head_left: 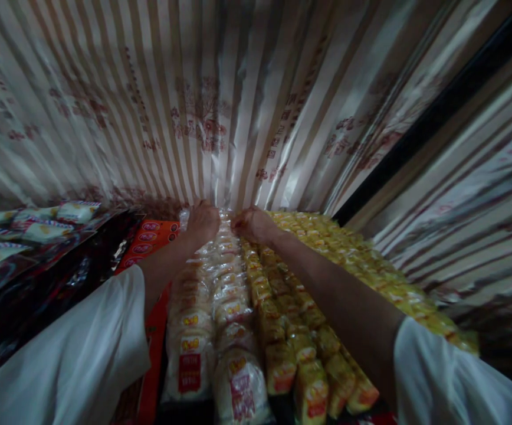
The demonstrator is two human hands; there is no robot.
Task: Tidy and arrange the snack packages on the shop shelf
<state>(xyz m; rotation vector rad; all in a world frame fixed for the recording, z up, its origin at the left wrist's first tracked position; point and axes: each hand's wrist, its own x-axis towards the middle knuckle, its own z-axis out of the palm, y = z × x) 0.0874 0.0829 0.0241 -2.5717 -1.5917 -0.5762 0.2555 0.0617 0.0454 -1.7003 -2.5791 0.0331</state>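
Observation:
Both arms reach forward over rows of wrapped snacks to the far end of the display. My left hand (203, 222) is closed at the back of the left row of white round packets (189, 348); what its fingers hold is hidden. Just to its right, my right hand (254, 225) has its fingers bent together at the back of the second row of white packets (240, 378). I cannot make out anything between them. Clear, shiny wrapping shows between the two hands. Yellow wrapped packets (311, 389) run in several rows under my right forearm.
Behind the rows hangs a striped, printed plastic sheet (207, 118), with a dark slanting post (415, 124) at the right. An orange printed box (150, 242) lies left of the white packets. Farther left are dark shiny packages (79, 277) and white-and-blue packets (43, 230).

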